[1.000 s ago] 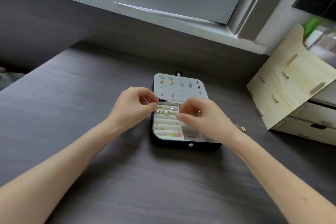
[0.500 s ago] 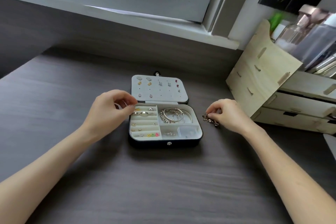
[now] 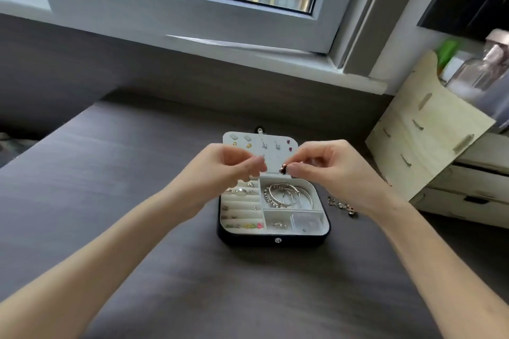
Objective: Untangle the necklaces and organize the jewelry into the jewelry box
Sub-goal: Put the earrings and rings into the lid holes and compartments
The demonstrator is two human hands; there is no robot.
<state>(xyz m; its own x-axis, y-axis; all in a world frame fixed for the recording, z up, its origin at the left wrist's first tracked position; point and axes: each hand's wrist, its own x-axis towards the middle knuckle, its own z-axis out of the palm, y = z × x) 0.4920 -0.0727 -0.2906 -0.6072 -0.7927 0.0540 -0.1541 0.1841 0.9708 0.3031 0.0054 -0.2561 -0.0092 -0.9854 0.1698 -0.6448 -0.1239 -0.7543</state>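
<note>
1. A dark grey wood-grain table (image 3: 137,173) runs from the near edge to the wall under the window.
2. A pale plywood drawer organiser (image 3: 429,151) stands at the far right of the table.
3. A black jewelry box with white lining (image 3: 248,239) lies open at the table's middle, and its lid (image 3: 271,151) is folded back on the far side with small earrings pinned in it.
4. The left hand (image 3: 220,170) hovers above the box's far left corner. Its fingers are curled and its thumb meets its forefinger, but I cannot tell whether they hold anything.
5. The right hand (image 3: 336,165) hovers above the far right corner.
6. Silver bangles (image 3: 286,195) fill the box's far right compartment.
7. A gold-toned chain (image 3: 343,205) lies on the table just right of the box.
8. A small dark red stud (image 3: 283,170) is pinched in the right hand's thumb and forefinger, in front of the lid.
</note>
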